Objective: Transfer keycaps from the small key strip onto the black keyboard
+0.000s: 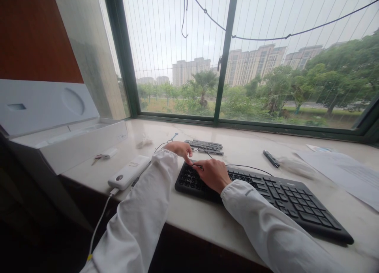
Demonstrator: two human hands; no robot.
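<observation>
A black keyboard [280,194] lies at a slant on the pale sill. Its left end shows bare sockets without keycaps, while the right part has its keys in place. Over the far left corner my left hand [181,149] bends down with curled fingers, its fingertips meeting those of my right hand [213,173]. The right hand rests over the keyboard's left part, thumb and forefinger pinched close together. Anything small between the fingertips is too hidden to name. Just beyond the hands, loose black keycaps [205,146] lie in rows.
Left of my arm is a white power bank [129,172] with a cable plugged in. An open white box [85,141] stands farther left, near a small white item [109,154]. To the right are a dark pen-like object [271,158], a clear plastic bag [296,167] and paper sheets [343,172].
</observation>
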